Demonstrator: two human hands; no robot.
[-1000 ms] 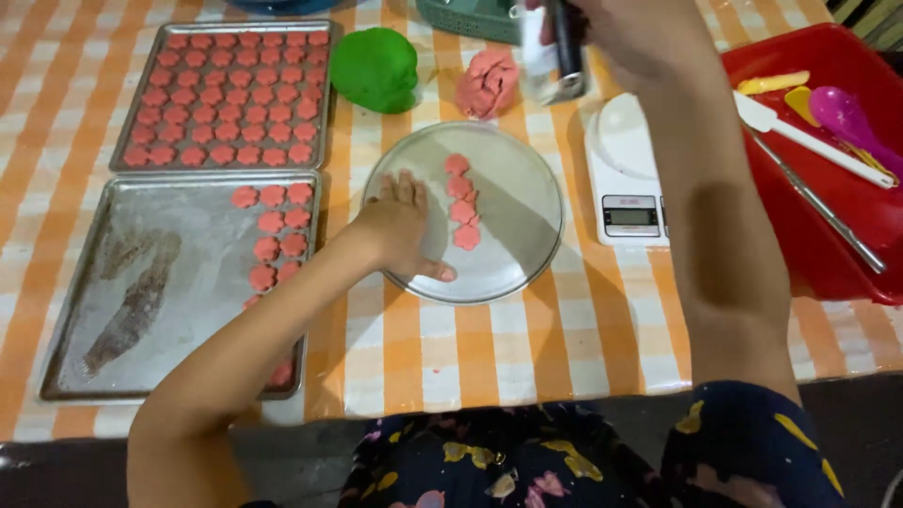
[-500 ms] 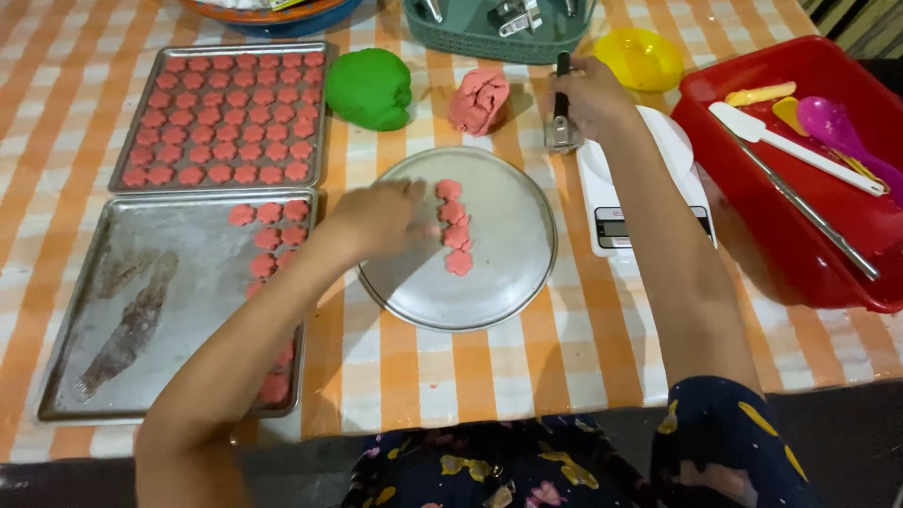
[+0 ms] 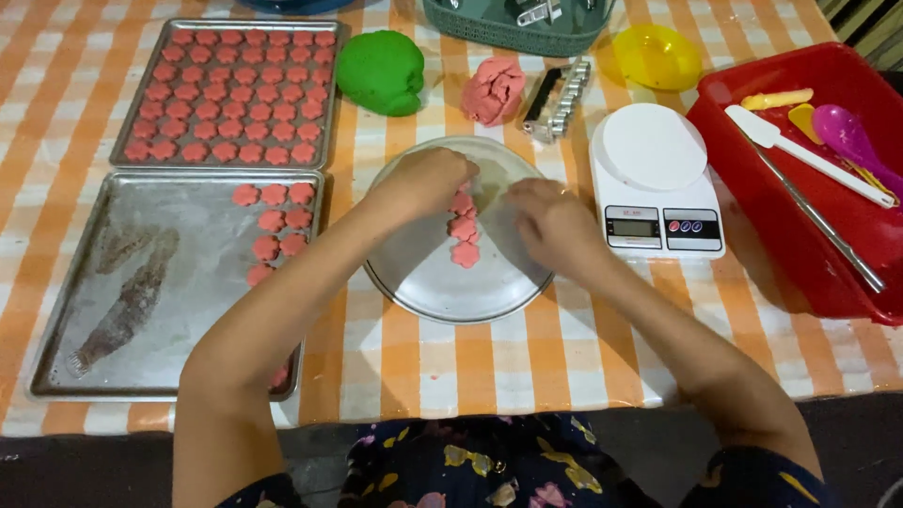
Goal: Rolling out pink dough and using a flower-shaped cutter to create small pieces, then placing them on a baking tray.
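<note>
Nearest me, the orange-and-white checked tabletop (image 3: 451,362). On it, centre: a round metal plate (image 3: 423,273) carrying a short column of pink flower-shaped dough pieces (image 3: 463,229). My left hand (image 3: 425,181) rests curled over the top of that column, fingertips down on the uppermost pieces; whether it has pinched one free I cannot tell, since the fingers cover it. My right hand (image 3: 555,224) lies loosely curled on the plate just right of the column, touching or nearly touching the pieces, with nothing visibly gripped. To my left: a greased metal tray (image 3: 141,282), mostly bare, with a small cluster of the same pink shapes (image 3: 275,221) near its upper right corner. To my right: a white digital kitchen scale (image 3: 656,183), then a red bin (image 3: 837,263) of spatulas and spoons. Farther off: a second tray (image 3: 226,89) filled in rows with pink shapes, a green dough lump (image 3: 381,71), a pink dough lump (image 3: 494,89), a metal cutter (image 3: 557,99), a yellow bowl (image 3: 657,55) and a green basket (image 3: 513,23). Step in hand, as I judge it: lifting cut shapes off the plate for the half-filled tray. The next move calls for a light pinch so the soft petals keep their form.
</note>
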